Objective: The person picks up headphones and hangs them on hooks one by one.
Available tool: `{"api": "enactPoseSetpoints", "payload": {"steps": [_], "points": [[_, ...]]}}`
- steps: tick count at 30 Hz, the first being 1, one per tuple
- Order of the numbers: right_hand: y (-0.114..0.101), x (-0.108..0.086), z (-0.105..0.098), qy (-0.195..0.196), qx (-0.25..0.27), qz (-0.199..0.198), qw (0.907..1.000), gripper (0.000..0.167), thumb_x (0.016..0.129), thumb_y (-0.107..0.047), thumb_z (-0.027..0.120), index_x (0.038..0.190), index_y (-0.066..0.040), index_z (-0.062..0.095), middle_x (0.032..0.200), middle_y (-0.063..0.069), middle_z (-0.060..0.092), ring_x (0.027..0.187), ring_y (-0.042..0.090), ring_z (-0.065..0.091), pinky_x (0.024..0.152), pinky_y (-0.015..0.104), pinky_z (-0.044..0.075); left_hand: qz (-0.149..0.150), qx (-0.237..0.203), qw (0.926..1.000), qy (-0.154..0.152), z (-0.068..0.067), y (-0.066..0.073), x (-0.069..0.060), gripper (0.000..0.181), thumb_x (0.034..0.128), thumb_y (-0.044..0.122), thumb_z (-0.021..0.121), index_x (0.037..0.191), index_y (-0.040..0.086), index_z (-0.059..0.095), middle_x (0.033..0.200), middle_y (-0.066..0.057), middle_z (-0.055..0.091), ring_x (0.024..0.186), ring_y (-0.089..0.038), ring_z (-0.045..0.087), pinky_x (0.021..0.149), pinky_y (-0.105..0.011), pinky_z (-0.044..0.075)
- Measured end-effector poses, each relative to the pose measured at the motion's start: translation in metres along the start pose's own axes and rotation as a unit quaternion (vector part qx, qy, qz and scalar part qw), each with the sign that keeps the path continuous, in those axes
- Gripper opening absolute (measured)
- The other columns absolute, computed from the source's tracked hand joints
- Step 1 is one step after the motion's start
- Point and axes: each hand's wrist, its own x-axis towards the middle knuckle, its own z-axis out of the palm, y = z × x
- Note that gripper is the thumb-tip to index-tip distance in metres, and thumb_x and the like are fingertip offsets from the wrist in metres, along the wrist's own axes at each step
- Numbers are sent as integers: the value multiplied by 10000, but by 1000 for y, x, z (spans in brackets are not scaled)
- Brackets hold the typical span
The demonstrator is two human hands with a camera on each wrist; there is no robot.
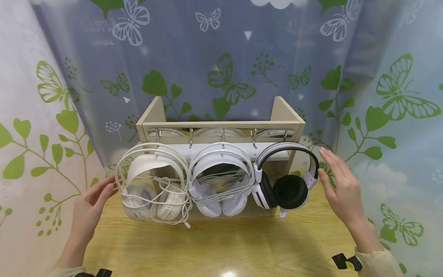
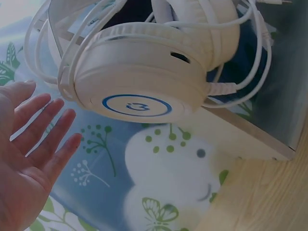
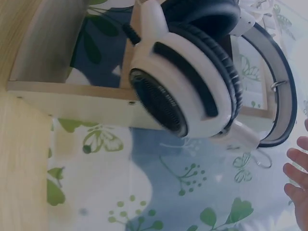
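Note:
Three headphones hang in a row on a wooden rack (image 1: 221, 125) with metal hooks. At the left are cream-white headphones (image 1: 138, 207) wrapped in their white cable. In the middle hang white headphones (image 1: 207, 206), also wound with cable. White headphones with black ear pads (image 1: 290, 191) hang at the right. My left hand (image 1: 90, 209) is beside the cream-white pair; the left wrist view shows its fingers spread, relaxed and holding nothing. Close to the headband of the black-padded pair is my right hand (image 1: 342, 188), its fingers fairly straight and grasping nothing.
The rack stands on a wood-grain table (image 1: 214, 242). Behind it and along both sides hang curtains (image 1: 249, 77) printed with green leaves and butterflies. An unused hook (image 1: 191, 137) shows between the left and middle headphones.

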Motion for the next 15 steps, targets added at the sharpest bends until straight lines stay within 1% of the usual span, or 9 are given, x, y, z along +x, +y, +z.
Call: {"api": "enactPoseSetpoints", "payload": {"steps": [5, 8, 11, 13, 15], "points": [[6, -14, -4, -21, -115, 185, 9998, 503, 1075, -388, 497, 1424, -33, 573, 1430, 162, 582, 1363, 207, 512, 1173, 191, 311, 32, 52, 10000, -6, -1, -5, -6, 314, 1017, -36, 545, 1310, -139, 589, 1202, 118, 720, 1075, -9, 678, 896, -158, 545], [9, -24, -6, -154, -167, 376, 9990, 476, 1074, -359, 509, 1440, -59, 564, 1448, 142, 572, 1371, 171, 496, 1176, 205, 316, -18, 33, 10000, -29, -1, -10, -10, 313, 1021, -31, 543, 1310, -140, 590, 1197, 118, 722, 1084, -7, 674, 902, -154, 541], [11, -35, -8, -394, -196, 630, 9970, 467, 1077, -334, 509, 1479, -97, 530, 1485, 117, 543, 1393, 143, 462, 1185, 211, 306, -155, -108, 9998, -30, 0, -15, -17, 318, 1025, -21, 541, 1318, -136, 587, 1201, 128, 717, 1081, 0, 672, 910, -146, 533], [13, -41, -9, -497, -226, 753, 9957, 464, 1074, -295, 524, 1496, -104, 509, 1490, 131, 534, 1394, 206, 472, 1192, 263, 327, -274, -97, 9996, 8, 1, -18, -21, 322, 1026, -11, 545, 1323, -128, 588, 1198, 146, 712, 1068, 10, 675, 912, -136, 527], [13, -46, -9, -562, -255, 886, 9942, 471, 1068, -259, 539, 1514, -117, 486, 1488, 152, 530, 1380, 288, 486, 1190, 333, 350, -406, 85, 9991, 58, 2, -22, -27, 331, 1028, 8, 554, 1333, -117, 587, 1189, 179, 704, 1035, 29, 681, 910, -114, 516]]}}
